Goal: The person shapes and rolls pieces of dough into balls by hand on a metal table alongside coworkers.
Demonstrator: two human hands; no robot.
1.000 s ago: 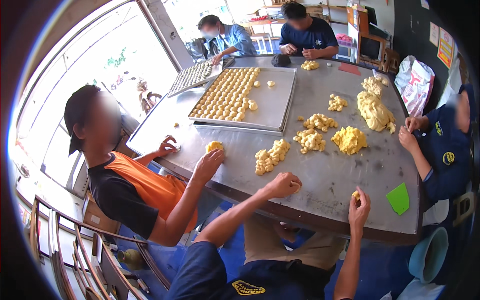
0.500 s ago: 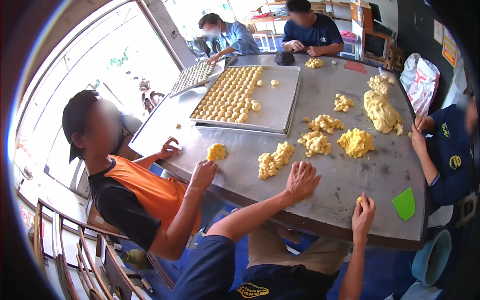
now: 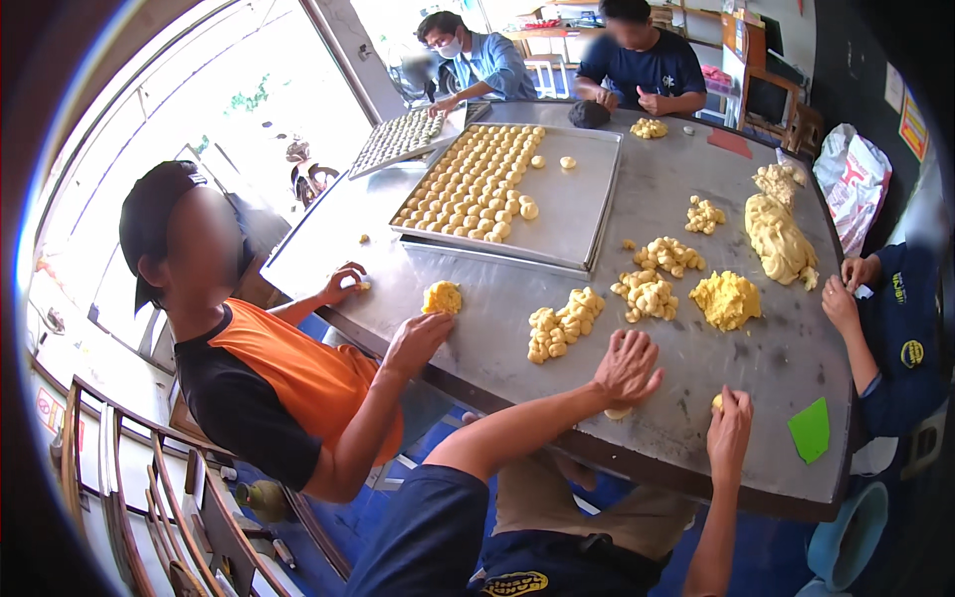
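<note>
My left hand (image 3: 627, 370) lies palm down near the table's front edge, its fingers stretched out. From under its palm peeks a pale, flattened piece of dough (image 3: 618, 413). To the right, my right hand (image 3: 730, 433) pinches a small yellow lump (image 3: 717, 401) just above the metal tabletop; most of it is hidden by the fingers. Beyond my hands lie dough pieces (image 3: 565, 324) in a heap, more dough pieces (image 3: 647, 296), and a crumbly mound of deeper yellow filling (image 3: 725, 300).
A tray (image 3: 597, 214) of rows of dough balls stands mid-table, with another tray (image 3: 408, 139) behind it. A large dough mass (image 3: 779, 239) sits at right, near a green scraper (image 3: 809, 431). A co-worker in orange (image 3: 288, 363) works at left; several others sit around the table.
The whole view has shifted slightly. A pale dough piece now shows under my left palm. My right hand still pinches the yellow lump.
</note>
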